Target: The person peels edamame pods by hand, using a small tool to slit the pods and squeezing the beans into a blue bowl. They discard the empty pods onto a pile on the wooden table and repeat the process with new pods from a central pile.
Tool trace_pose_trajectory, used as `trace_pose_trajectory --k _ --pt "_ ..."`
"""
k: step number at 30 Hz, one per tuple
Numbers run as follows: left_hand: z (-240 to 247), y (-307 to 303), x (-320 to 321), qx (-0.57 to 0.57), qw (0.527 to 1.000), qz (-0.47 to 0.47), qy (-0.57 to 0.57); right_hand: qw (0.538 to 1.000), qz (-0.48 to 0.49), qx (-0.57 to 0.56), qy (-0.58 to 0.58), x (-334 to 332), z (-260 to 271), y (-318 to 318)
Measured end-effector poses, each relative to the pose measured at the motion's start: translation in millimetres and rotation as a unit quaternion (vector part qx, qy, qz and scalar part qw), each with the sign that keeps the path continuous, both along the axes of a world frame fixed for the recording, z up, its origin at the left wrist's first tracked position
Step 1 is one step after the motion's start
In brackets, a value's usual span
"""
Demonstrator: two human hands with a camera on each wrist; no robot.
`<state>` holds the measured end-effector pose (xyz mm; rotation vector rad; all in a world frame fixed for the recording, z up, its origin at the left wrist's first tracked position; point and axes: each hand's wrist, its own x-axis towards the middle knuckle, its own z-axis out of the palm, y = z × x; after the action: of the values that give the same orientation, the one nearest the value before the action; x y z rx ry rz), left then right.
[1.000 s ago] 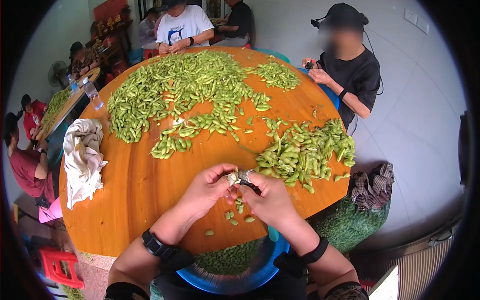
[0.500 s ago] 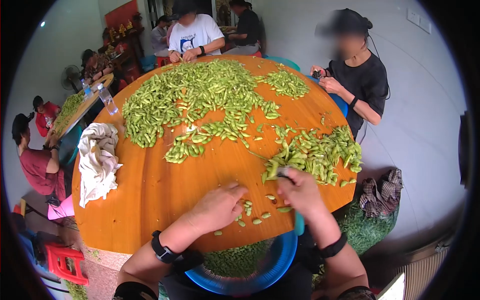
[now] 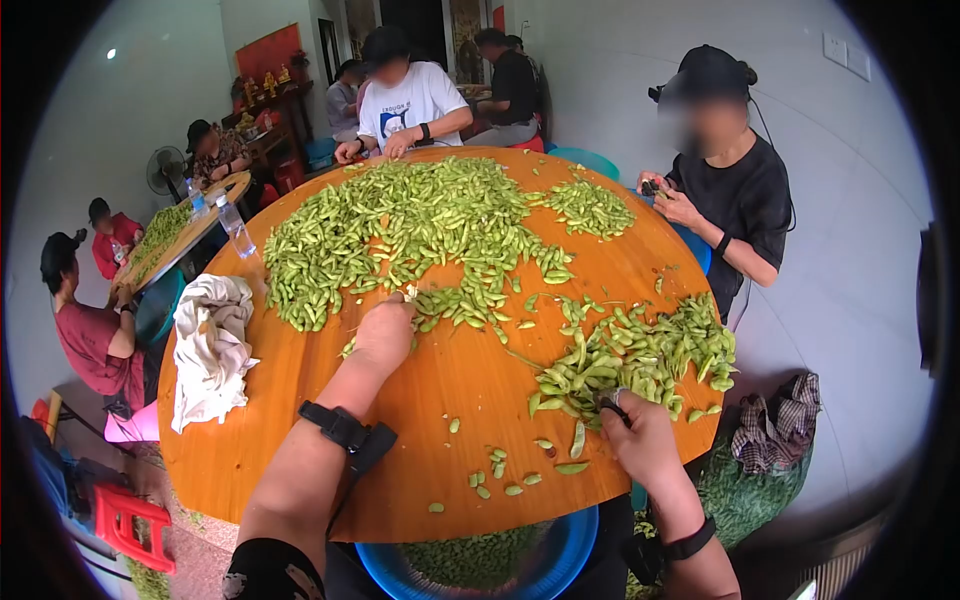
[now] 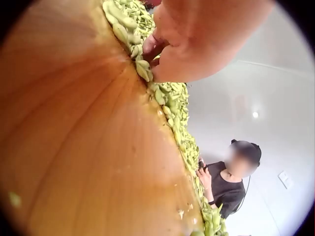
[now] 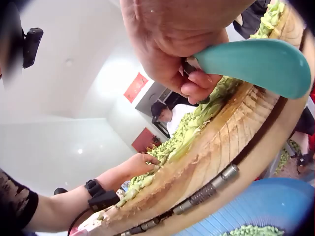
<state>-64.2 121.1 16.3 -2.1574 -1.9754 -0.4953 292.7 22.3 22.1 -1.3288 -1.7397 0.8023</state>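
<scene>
My left hand (image 3: 385,335) reaches out to the near edge of the big heap of green soybean pods (image 3: 400,220). In the left wrist view its fingers bend down at a pod (image 4: 143,70); whether they pinch it I cannot tell. My right hand (image 3: 645,440) is low over the near side of the right-hand pod pile (image 3: 630,350). It grips a tool with a broad teal handle (image 5: 256,66), whose working end is hidden by the fingers. Just left of this hand lies a pod (image 3: 578,440). Several shelled beans (image 3: 498,468) are scattered between the hands.
A blue basin (image 3: 578,560) of beans stands below the table's front edge. On the wooden table (image 3: 300,440) are a crumpled white cloth (image 3: 212,345) and a bottle (image 3: 236,230). People sit across and to the right. A full green sack (image 3: 760,490) stands at the right.
Both hands were together over the table, then parted. The left went forward and left to the heap; the right moved right to the nearer pile, keeping its tool. The head view has tilted up.
</scene>
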Motion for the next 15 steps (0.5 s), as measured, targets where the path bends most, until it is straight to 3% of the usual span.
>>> trace_pose_trajectory --k 2,4,10,13,15 --pt "1 -5 3 -0.016 1.0 -0.01 0.0 1.0 0.01 -0.01 -0.001 -2 4 -2" --pt "5 -13 5 -0.026 0.995 0.005 0.097 1.0 0.02 -0.02 0.0 -8 11 -6" --pt "3 -27 4 -0.01 0.991 -0.026 0.131 0.996 0.082 0.009 0.029 -39 22 -7" --pt "1 -28 0 -0.014 0.995 -0.031 0.089 0.995 0.088 -0.037 0.037 -51 37 -16" --pt "4 -34 1 -0.01 0.998 -0.035 0.058 0.995 0.093 -0.007 0.02 -53 34 -16"
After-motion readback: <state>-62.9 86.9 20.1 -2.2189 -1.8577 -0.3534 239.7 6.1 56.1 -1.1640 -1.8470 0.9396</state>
